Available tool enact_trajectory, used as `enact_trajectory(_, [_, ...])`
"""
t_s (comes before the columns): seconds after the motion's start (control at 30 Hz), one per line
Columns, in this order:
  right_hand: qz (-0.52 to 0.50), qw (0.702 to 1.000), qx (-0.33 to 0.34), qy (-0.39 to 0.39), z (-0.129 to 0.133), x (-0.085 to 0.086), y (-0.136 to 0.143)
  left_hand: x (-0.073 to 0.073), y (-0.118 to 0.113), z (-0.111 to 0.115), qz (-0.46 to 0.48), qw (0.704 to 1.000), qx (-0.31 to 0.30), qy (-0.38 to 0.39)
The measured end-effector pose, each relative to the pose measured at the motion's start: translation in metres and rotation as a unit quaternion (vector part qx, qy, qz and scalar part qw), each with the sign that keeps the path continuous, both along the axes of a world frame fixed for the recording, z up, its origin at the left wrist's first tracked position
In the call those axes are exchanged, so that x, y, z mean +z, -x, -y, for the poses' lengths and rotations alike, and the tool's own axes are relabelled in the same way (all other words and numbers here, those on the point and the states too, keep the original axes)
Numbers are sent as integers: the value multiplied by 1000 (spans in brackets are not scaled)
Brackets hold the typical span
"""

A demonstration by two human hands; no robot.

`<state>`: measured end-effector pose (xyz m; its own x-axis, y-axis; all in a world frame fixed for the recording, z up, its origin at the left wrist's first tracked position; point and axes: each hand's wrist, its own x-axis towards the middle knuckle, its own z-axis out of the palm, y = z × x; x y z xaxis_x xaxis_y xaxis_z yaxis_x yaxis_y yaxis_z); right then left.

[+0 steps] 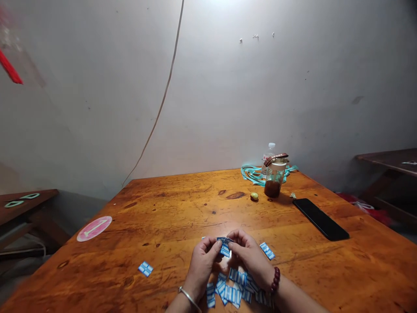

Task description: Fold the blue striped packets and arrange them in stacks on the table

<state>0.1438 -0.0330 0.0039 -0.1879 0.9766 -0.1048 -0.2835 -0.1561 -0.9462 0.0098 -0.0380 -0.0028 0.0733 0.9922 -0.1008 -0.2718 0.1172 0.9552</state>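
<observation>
My left hand (201, 265) and my right hand (250, 257) meet above the near part of the wooden table (182, 213). Between their thumbs and fingers they pinch a small flat blue-and-white striped piece (224, 249), partly covered by the fingertips. Below my wrists lies a loose pile of similar striped pieces (233, 294), overlapping one another. A single striped piece (267, 251) rests just beyond my right hand, and another striped piece (145, 268) lies apart on the left. What the pieces are made of I cannot tell.
A black phone (321, 219) lies at the right. Farther back stand a cup with dark liquid (273, 182) and a plastic bottle (269, 151) by a turquoise ribbon (252, 174). A small yellowish object (254, 196) sits nearby. A round pink sticker (94, 228) marks the left side.
</observation>
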Motion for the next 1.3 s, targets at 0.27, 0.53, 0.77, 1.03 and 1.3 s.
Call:
enact_trajectory(0.27, [-95, 989, 101, 60, -1, -9, -8, 3, -1, 2, 15, 999, -24, 16])
enact_trajectory(0.53, [-92, 987, 112, 66, -3, -11, -10, 1, 2, 1, -39, 997, 28, -54])
enact_trajectory(0.77, [-26, 997, 65, 40, -2, -4, -8, 10, 0, 4, -95, 993, -43, -60])
enact_trajectory(1.03, [-17, 999, 31, 32, -5, -2, -14, 5, 5, -3, -18, 1000, 20, 8])
enact_trajectory(1.3, [6, 999, 42, 1, 1, 3, -6, 6, 1, -2, -83, 996, 28, -26])
